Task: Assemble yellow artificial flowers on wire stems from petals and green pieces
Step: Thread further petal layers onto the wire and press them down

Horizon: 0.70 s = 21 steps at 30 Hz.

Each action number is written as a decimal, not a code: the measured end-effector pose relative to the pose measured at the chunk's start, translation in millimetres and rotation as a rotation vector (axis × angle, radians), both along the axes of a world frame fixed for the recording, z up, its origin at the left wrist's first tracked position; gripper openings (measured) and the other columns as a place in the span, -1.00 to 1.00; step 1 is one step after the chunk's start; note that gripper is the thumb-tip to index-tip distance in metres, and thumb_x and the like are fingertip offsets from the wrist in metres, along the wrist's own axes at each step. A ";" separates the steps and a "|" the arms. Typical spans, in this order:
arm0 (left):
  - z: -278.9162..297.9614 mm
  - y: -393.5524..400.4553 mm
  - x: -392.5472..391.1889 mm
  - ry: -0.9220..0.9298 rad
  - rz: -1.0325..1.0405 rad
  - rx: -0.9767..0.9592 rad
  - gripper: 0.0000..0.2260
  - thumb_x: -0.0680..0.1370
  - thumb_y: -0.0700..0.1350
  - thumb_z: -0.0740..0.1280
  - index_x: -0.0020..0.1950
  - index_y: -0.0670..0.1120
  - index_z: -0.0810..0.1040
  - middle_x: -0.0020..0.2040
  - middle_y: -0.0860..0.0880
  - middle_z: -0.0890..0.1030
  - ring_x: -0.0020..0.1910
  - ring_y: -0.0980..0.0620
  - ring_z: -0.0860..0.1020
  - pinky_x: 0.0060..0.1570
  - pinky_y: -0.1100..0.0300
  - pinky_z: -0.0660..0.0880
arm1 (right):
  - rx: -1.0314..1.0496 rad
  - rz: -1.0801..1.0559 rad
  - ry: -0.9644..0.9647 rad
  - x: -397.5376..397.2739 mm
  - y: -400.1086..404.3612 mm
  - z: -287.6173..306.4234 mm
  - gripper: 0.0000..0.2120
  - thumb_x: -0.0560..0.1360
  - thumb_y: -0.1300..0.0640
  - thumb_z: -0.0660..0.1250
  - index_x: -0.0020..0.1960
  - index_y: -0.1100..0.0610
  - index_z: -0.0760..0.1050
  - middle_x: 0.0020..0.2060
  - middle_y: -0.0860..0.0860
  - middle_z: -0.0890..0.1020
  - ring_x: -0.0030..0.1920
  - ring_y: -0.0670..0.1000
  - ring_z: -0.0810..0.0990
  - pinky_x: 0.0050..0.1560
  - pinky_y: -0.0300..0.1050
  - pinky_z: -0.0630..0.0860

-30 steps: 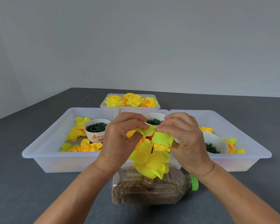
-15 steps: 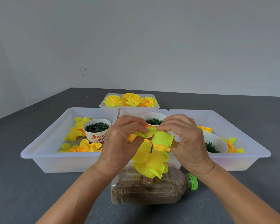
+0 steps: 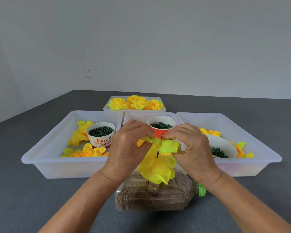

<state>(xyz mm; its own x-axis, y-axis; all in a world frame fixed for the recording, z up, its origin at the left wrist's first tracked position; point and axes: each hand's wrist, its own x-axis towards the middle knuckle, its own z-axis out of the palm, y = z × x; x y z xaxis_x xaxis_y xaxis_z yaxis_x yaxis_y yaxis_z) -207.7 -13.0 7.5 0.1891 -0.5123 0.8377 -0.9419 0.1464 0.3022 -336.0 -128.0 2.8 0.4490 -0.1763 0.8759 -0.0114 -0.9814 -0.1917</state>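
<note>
My left hand (image 3: 128, 147) and my right hand (image 3: 190, 148) pinch a yellow-green petal piece (image 3: 168, 146) between them, each at one side. A thin dark wire stem (image 3: 161, 136) pokes up through that piece between my fingertips and shows again below it. Lower on the stem sits a cluster of yellow petals (image 3: 156, 167). The stem stands over a lying plastic bottle (image 3: 151, 195) filled with brown grains, with a green cap at its right end.
Three white trays stand behind: the left tray (image 3: 45, 148) with loose petals and a cup of green pieces (image 3: 101, 133), the middle one with a red cup (image 3: 161, 126), the right tray (image 3: 252, 142) with a white bowl (image 3: 223, 148). Finished flowers (image 3: 136, 103) lie farther back.
Both hands have lowered the petal piece along the wire, so the wire tip now sticks out above it. The hands have drawn slightly closer to the stem.
</note>
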 end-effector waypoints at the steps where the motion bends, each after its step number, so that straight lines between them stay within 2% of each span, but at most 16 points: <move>1: -0.2 0.2 0.5 0.001 -0.001 0.009 -0.78 0.25 -0.42 0.48 -0.18 -0.19 0.66 -0.15 -0.02 0.66 -0.13 -0.01 0.60 -0.11 0.17 0.50 | -0.002 -0.006 0.006 -0.2 -0.3 -0.6 -0.86 0.22 0.30 0.52 -0.23 0.19 0.65 -0.31 0.04 0.66 -0.21 0.10 0.62 -0.14 0.02 0.50; 4: -0.6 1.7 3.2 -0.008 -0.010 0.037 -0.76 0.27 -0.40 0.49 -0.13 -0.17 0.67 -0.12 -0.03 0.66 -0.11 -0.01 0.59 -0.10 0.17 0.50 | -0.025 -0.027 0.021 -1.2 -0.5 -1.5 -0.82 0.21 0.36 0.53 -0.22 0.18 0.65 -0.31 0.02 0.66 -0.20 0.11 0.62 -0.13 0.01 0.48; 11: -5.4 4.2 9.7 -0.039 -0.020 0.056 -0.80 0.29 -0.37 0.47 -0.15 -0.15 0.68 -0.11 -0.03 0.66 -0.11 0.00 0.58 -0.14 0.13 0.53 | -0.139 -0.056 -0.030 -3.7 2.3 -4.8 -0.91 0.30 0.22 0.48 -0.19 0.17 0.65 -0.26 0.01 0.67 -0.17 0.10 0.63 -0.10 0.00 0.43; 17: -6.6 2.7 11.3 -0.056 -0.013 0.080 -0.75 0.26 -0.42 0.48 -0.15 -0.14 0.68 -0.11 -0.03 0.65 -0.10 0.03 0.54 -0.14 0.18 0.50 | -0.238 -0.066 -0.001 -5.8 1.6 -9.5 -0.78 0.24 0.46 0.45 -0.21 0.20 0.65 -0.25 0.02 0.66 -0.15 0.13 0.62 -0.06 0.01 0.43; 21: -8.3 5.3 10.5 -0.124 -0.022 0.125 -0.68 0.22 -0.38 0.47 -0.06 -0.17 0.67 -0.06 -0.05 0.64 -0.05 -0.01 0.54 -0.10 0.12 0.49 | -0.314 -0.068 0.005 -6.7 4.8 -10.2 -0.90 0.41 0.33 0.38 -0.23 0.20 0.65 -0.27 0.03 0.65 -0.17 0.13 0.61 -0.02 0.00 0.42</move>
